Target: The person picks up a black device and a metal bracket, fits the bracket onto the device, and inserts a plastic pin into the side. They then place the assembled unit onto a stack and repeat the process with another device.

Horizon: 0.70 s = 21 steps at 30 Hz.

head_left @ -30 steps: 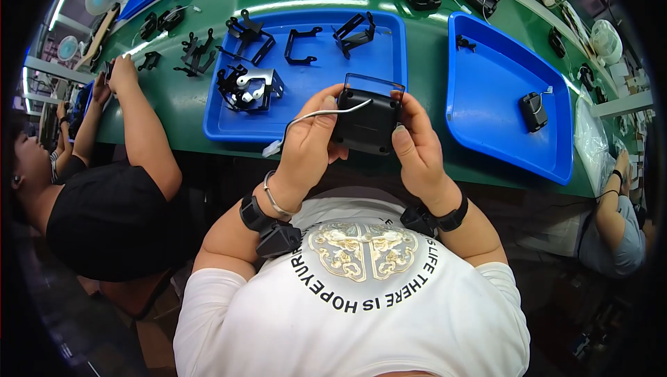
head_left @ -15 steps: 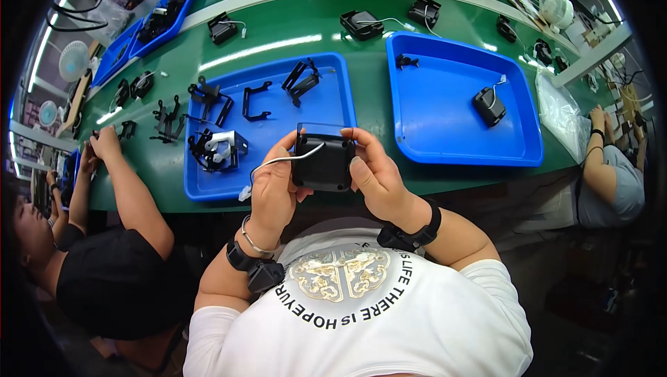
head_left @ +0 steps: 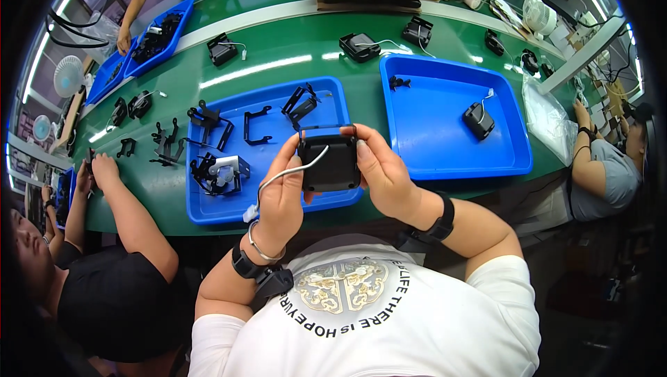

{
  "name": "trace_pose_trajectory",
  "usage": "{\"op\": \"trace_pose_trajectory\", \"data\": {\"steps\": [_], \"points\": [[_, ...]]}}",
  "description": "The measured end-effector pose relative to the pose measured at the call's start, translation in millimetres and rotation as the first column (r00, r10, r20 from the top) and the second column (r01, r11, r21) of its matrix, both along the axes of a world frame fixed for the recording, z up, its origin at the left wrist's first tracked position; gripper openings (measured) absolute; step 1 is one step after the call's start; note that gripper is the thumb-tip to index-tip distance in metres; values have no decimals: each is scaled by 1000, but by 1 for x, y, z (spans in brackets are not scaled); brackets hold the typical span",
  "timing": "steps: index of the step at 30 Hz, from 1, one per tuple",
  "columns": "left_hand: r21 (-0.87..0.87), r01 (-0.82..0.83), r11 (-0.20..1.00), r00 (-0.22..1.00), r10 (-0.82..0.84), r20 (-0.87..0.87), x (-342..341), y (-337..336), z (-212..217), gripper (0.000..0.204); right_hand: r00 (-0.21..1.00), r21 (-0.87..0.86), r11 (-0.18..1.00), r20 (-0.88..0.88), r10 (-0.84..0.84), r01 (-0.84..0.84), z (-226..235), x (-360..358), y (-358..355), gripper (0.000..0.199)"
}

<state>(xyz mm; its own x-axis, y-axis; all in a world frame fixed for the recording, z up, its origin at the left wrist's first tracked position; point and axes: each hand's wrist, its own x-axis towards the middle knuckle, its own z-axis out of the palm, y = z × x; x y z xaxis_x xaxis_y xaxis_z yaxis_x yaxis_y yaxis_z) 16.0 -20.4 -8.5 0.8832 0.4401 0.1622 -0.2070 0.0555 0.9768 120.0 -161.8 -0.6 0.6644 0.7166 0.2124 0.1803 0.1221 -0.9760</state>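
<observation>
Black boxy unit (head_left: 329, 160) w/ a white cable is held up over the near edge of the middle blue tray (head_left: 208, 211) – left hand (head_left: 279, 200) & right hand (head_left: 384, 172) both clasp it – looks mid-assembly, since loose black brackets (head_left: 258, 125) lie unused in that tray.

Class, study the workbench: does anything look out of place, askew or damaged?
Nothing stands out. Both hands, left hand and right hand, hold a black box with a white cable. Black brackets lie loosely in the blue tray.
</observation>
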Motion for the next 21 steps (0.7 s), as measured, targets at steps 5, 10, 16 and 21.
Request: {"op": "trace_pose_trajectory", "data": {"steps": [5, 10, 16, 21], "points": [[-318, 4, 948, 1000, -6, -4, 10, 19, 6, 39, 971, -165, 965, -163, 176, -202, 24, 28, 23, 39], [-389, -2, 921, 998, 26, 55, 10, 33, 4, 39, 977, -55, 975, -14, 214, -214, 18, 21, 47, 39], [-313, -54, 948, 993, 84, 83, 9, 39, 2, 40, 982, -1, 982, -26, 187, -187, 16, 17, 59, 39], [-403, 35, 915, 992, 18, 126, 13, 44, 2, 42, 982, 10, 990, -126, 139, -139, 14, 29, 68, 38]]}}
